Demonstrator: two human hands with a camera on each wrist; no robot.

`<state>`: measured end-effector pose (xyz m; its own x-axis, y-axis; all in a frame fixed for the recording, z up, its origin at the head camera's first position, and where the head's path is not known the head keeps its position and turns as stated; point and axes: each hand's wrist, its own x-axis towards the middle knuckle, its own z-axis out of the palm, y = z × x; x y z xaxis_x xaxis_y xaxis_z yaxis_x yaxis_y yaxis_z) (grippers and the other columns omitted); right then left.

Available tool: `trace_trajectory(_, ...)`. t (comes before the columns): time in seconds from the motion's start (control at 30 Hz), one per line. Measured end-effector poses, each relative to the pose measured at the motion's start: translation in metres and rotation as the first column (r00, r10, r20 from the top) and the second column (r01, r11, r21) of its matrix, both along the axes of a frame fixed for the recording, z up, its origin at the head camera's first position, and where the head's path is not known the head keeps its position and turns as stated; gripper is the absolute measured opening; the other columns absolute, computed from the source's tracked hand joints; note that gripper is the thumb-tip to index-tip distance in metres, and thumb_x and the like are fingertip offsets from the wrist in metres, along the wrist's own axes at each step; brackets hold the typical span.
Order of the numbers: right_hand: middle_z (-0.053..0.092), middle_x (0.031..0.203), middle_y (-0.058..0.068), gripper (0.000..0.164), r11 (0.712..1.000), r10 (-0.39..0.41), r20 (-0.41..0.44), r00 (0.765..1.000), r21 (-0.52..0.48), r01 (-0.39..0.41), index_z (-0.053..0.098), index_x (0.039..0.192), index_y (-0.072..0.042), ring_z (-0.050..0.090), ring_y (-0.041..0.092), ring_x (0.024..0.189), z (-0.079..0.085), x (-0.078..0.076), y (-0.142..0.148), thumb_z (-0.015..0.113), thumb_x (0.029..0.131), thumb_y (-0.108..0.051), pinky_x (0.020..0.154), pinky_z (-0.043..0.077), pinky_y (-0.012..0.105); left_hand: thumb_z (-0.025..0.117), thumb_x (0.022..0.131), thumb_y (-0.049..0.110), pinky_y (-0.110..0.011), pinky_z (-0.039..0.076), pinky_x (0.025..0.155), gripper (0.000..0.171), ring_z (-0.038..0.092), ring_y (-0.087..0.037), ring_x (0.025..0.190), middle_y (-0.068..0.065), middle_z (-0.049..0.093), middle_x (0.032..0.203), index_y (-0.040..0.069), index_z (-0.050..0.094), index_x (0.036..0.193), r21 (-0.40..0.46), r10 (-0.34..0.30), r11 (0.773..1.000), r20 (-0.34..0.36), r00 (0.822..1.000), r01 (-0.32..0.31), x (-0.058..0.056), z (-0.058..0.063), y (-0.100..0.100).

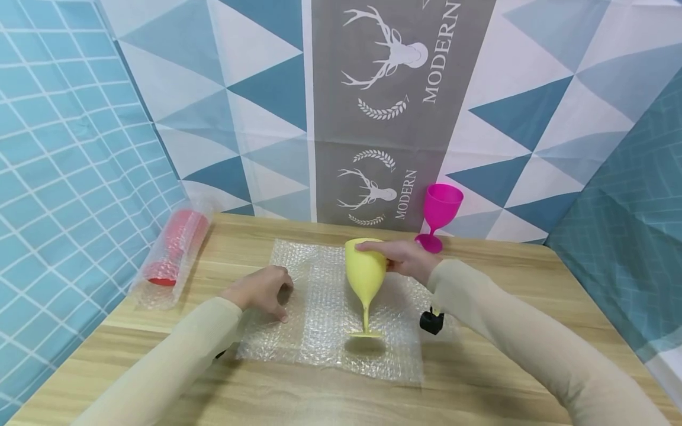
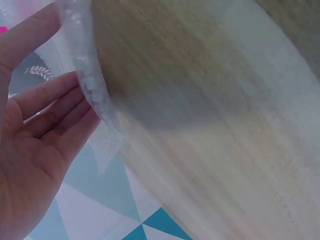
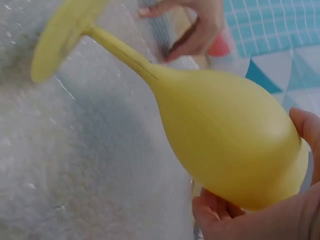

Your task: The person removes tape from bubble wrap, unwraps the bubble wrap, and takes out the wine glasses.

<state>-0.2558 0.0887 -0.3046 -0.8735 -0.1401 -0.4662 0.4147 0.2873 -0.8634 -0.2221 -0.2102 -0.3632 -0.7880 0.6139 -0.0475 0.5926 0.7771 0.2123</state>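
Note:
A yellow plastic goblet (image 1: 365,272) is in my right hand (image 1: 407,260), which grips the bowl near its rim, thumb on one side and fingers on the other. The goblet tilts in the right wrist view, its stem and foot (image 3: 60,42) over the bubble wrap. Beneath it, a sheet of bubble wrap (image 1: 319,313) lies spread on the table. My left hand (image 1: 266,290) is over the sheet's left part, thumb and fingers apart. In the left wrist view, its fingertips (image 2: 90,107) touch a raised edge of the wrap (image 2: 95,75).
Behind my right hand, a magenta goblet (image 1: 443,207) stands upright at the table's back edge. A red item rolled in bubble wrap (image 1: 178,242) lies at the far left. Patterned cloth (image 1: 266,106) hangs behind the wooden table (image 1: 266,390). A small black object (image 1: 431,321) shows below my right wrist.

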Motion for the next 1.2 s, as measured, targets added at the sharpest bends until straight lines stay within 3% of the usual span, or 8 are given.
trace_trajectory(0.2,0.057,0.097,0.002,0.046,0.990,0.021,-0.147,0.989,0.138,0.000,0.057,0.104,-0.004,0.054,0.016,0.096,0.015,0.031,0.003,0.077,0.077,-0.036,0.099,0.047,0.035,0.090,0.057,0.028,-0.031,0.054,0.076,0.054,0.056,-0.013,0.080,-0.005,0.065,0.090,0.001,0.071,0.099,-0.009,0.017,1.000,0.012,1.000,-0.017,0.000,0.003,0.003)
trace_trajectory(0.43,0.056,0.120,0.011,0.063,0.974,0.066,-0.234,0.970,0.227,-0.011,0.056,0.123,-0.006,0.047,0.024,0.118,0.017,0.048,0.008,0.076,0.075,-0.042,0.108,0.039,0.048,0.090,0.057,0.029,-0.032,0.054,0.078,0.055,0.057,-0.013,0.081,-0.005,0.066,0.091,0.001,0.071,0.100,-0.015,0.021,1.000,0.008,1.000,-0.021,0.001,0.002,0.002)
trace_trajectory(0.53,0.056,0.127,0.012,0.064,0.973,0.062,-0.255,0.965,0.229,-0.003,0.057,0.126,-0.008,0.047,0.026,0.122,0.015,0.050,0.009,0.076,0.076,-0.042,0.108,0.039,0.049,0.090,0.058,0.030,-0.031,0.054,0.077,0.054,0.057,-0.012,0.081,-0.004,0.066,0.091,0.002,0.071,0.100,-0.022,0.023,1.000,0.009,1.000,-0.022,-0.001,0.002,0.002)
trace_trajectory(0.73,0.058,0.124,0.010,0.059,0.978,0.067,-0.292,0.954,0.208,-0.004,0.058,0.125,-0.012,0.049,0.023,0.116,0.011,0.055,0.010,0.076,0.076,-0.039,0.099,0.042,0.039,0.090,0.058,0.029,-0.031,0.054,0.076,0.054,0.057,-0.012,0.079,-0.005,0.066,0.090,0.001,0.071,0.100,-0.019,0.010,1.000,0.010,1.000,-0.010,-0.001,0.001,0.002)
trace_trajectory(1.03,0.059,0.117,0.010,0.054,0.989,0.111,-0.306,0.945,0.130,-0.074,0.053,0.124,-0.010,0.052,0.023,0.113,0.007,0.062,0.011,0.075,0.079,-0.032,0.105,0.041,0.040,0.089,0.058,0.029,-0.028,0.052,0.072,0.052,0.054,-0.011,0.078,-0.004,0.065,0.089,0.002,0.071,0.099,-0.021,0.007,1.000,0.010,1.000,-0.007,-0.002,0.001,0.003)
trace_trajectory(1.2,0.061,0.115,0.011,0.061,0.982,0.157,-0.349,0.924,0.152,-0.109,0.050,0.130,-0.011,0.057,0.021,0.103,0.006,0.068,0.013,0.076,0.079,-0.033,0.092,0.049,0.033,0.089,0.059,0.028,-0.025,0.050,0.069,0.049,0.051,-0.010,0.075,-0.004,0.065,0.087,0.002,0.072,0.097,-0.014,-0.005,1.000,0.011,1.000,0.005,-0.002,0.001,0.002)
